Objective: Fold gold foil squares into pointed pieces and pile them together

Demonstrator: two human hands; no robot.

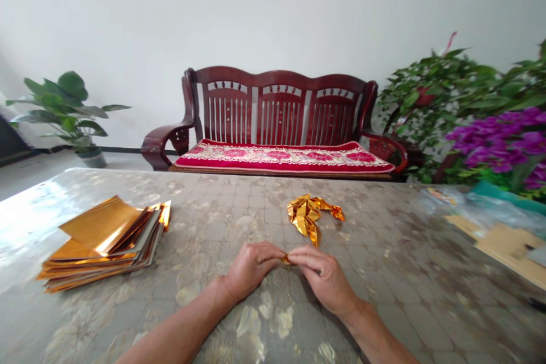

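Note:
My left hand [251, 267] and my right hand [321, 274] meet at the middle of the table, fingers closed on a small folded piece of gold foil paper [286, 261]; only a sliver of it shows between the fingertips. Just beyond the hands lies a small heap of folded gold paper pieces [310, 215]. A stack of flat gold paper sheets [104, 243] rests on the table to the left, well away from my left hand.
The table [409, 273] has a glossy patterned cover. At its right edge lie cardboard [507, 247] and clear plastic bags [456, 202]. Behind stand a red wooden bench [277, 125], a potted plant [70, 108] and purple flowers [503, 139].

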